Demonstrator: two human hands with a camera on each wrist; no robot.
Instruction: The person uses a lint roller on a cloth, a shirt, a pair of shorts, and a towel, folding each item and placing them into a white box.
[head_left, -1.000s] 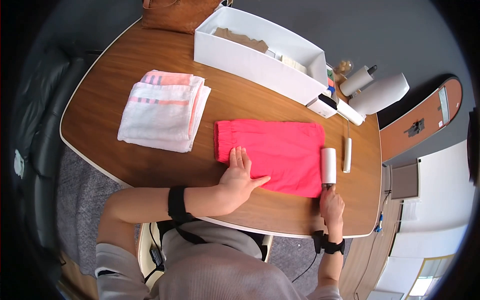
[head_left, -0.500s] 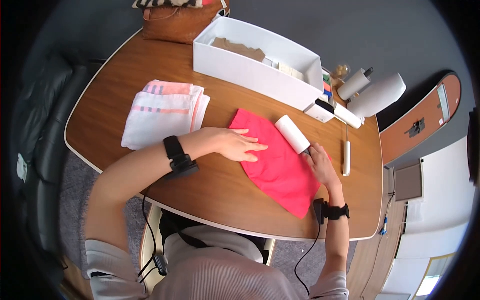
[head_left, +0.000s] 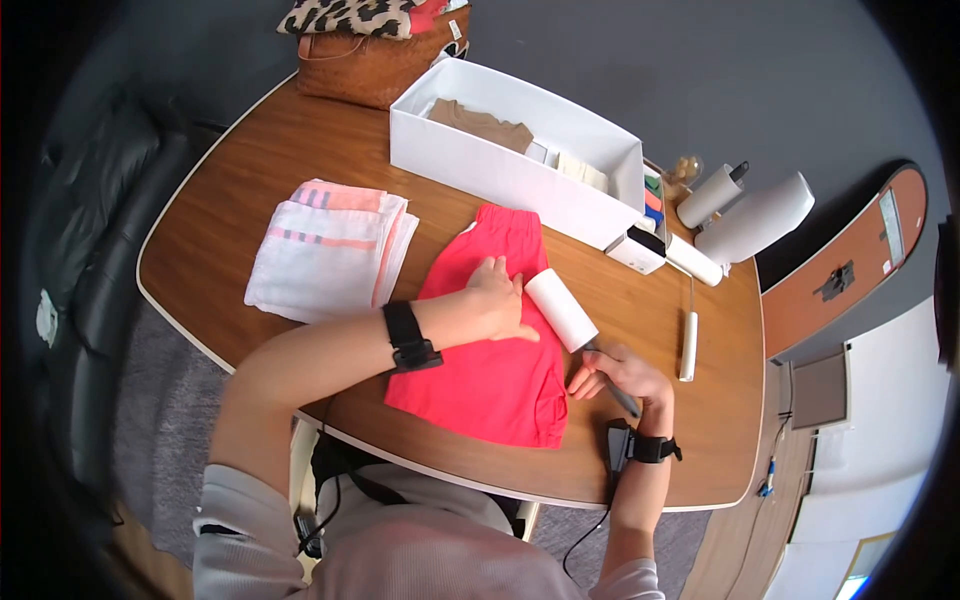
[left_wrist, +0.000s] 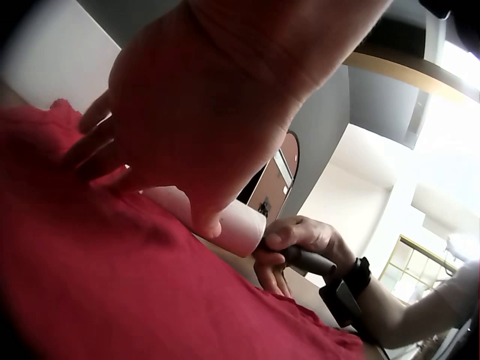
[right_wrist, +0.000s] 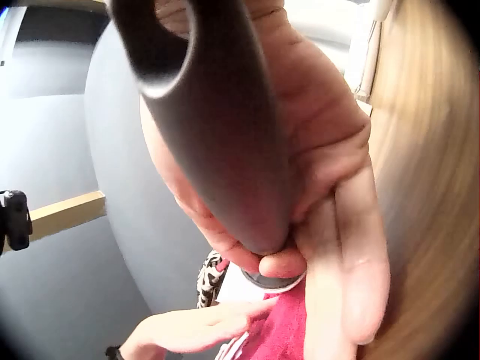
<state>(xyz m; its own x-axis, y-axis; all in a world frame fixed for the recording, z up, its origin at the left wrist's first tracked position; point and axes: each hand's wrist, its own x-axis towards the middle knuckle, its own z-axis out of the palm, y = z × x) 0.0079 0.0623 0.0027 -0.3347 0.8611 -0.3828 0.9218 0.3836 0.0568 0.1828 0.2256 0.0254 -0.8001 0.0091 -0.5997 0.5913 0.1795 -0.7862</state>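
Bright pink shorts (head_left: 475, 395) with an elastic waistband lie on the wooden table in front of me, waistband pointing away. My left hand (head_left: 490, 305) rests on them with its fingers spread towards the waistband. In my right hand (head_left: 630, 372) is a lint roller (head_left: 562, 310), its grey handle (right_wrist: 225, 127) pinched between thumb and index finger while the other fingers stretch out loosely. The white roll of the lint roller lies along the right edge of the shorts, close to my left fingers. From the left wrist, the roll (left_wrist: 241, 231) shows partly behind my left thumb.
A folded white and pink towel (head_left: 320, 260) lies to the left. Behind the shorts stands a long white box (head_left: 500, 180) with tan cloth (head_left: 480, 125) in it. A brown bag (head_left: 380, 70) is at the back. A thin white roller (head_left: 689, 347) lies on the right.
The shorts have turned so the waistband points away instead of left. The left hand moved with them. The lint roller went from upright at their right side to a slant, in a looser right-hand grip.
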